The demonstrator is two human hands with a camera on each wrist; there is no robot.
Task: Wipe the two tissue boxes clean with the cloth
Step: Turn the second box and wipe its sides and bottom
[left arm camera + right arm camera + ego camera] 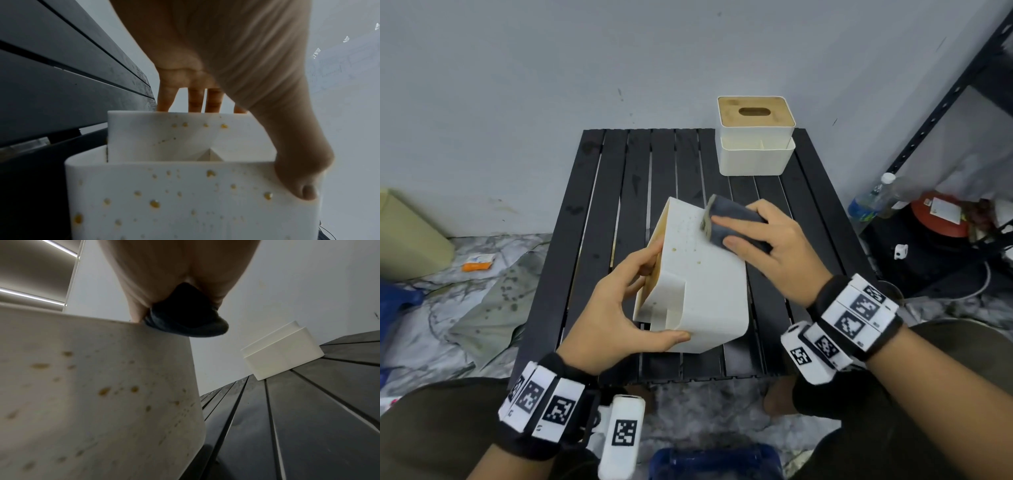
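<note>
Now, on the black table (599, 212), the tipped tissue box (709, 291) hides its top; only the wrist views show yellow spots thick on its sides. Behind it, the second tissue box (756, 147) stands upright. Left hand (616, 308) grips the tipped box; right hand (780, 253) clamps the cloth (732, 222) against it, fingertips unseen from its wrist.

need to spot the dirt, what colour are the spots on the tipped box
Yellowish-brown spots on the white tipped box; the left wrist view shows them best.
</note>
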